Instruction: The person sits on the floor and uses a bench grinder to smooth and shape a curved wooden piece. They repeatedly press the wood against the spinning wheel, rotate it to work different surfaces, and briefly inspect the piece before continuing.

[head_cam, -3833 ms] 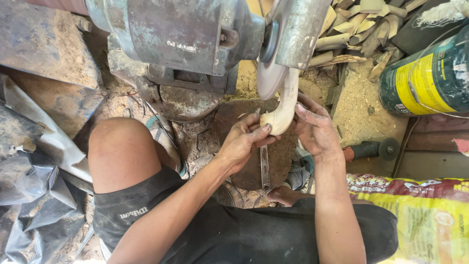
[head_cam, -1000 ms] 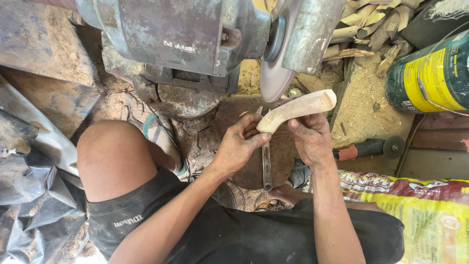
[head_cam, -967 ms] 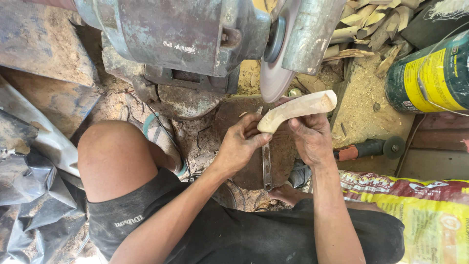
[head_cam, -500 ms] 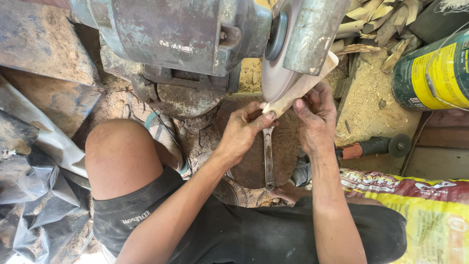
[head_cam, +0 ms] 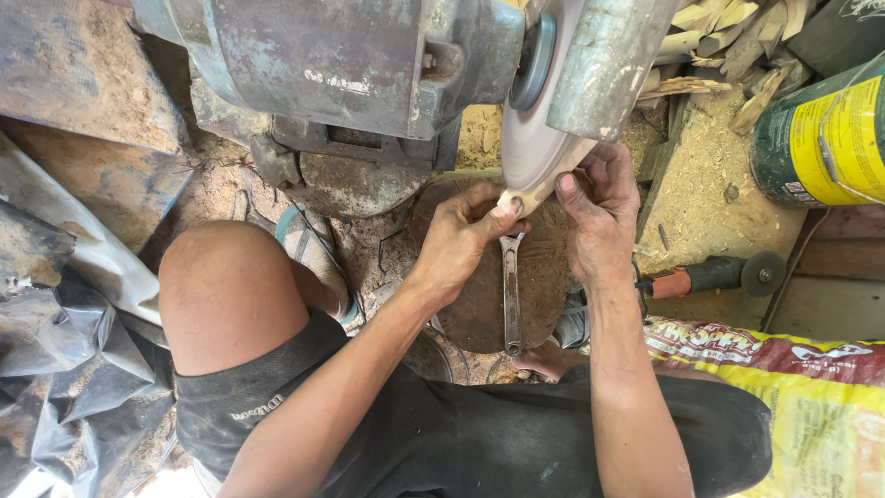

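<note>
Both hands up at the sanding disc [head_cam: 539, 138] of a bench grinder [head_cam: 359, 69]. Left hand [head_cam: 466, 235] & right hand [head_cam: 604, 212] close together, each clamped on a pale wooden piece [head_cam: 513, 199]; only its near tip shows, betw. the left thumb and the disc edge, rest hidden behind disc and right hand. Wood tip touching lower rim of disc. Right fingers curled up behind the disc, under the grey metal guard [head_cam: 604, 65]. Below the hands, a wrench [head_cam: 510, 290] lies lengthwise on a round brown slab [head_cam: 479, 295], not touched. Person seated low, bare left knee [head_cam: 230, 290] bent up, dark shorts [head_cam: 479, 443], foot in a sandal [head_cam: 313, 254] on the dirt floor. Right side: angle grinder w/ orange body [head_cam: 714, 275] on the ground near the right forearm, green-yellow can [head_cam: 825, 138] further up, yellow-red sack [head_cam: 811, 387] at lower right. Sawdust pile [head_cam: 705, 184] & wood offcuts [head_cam: 728, 32] behind the disc. Grey plastic sheet [head_cam: 64, 350] crumpled at left.
</note>
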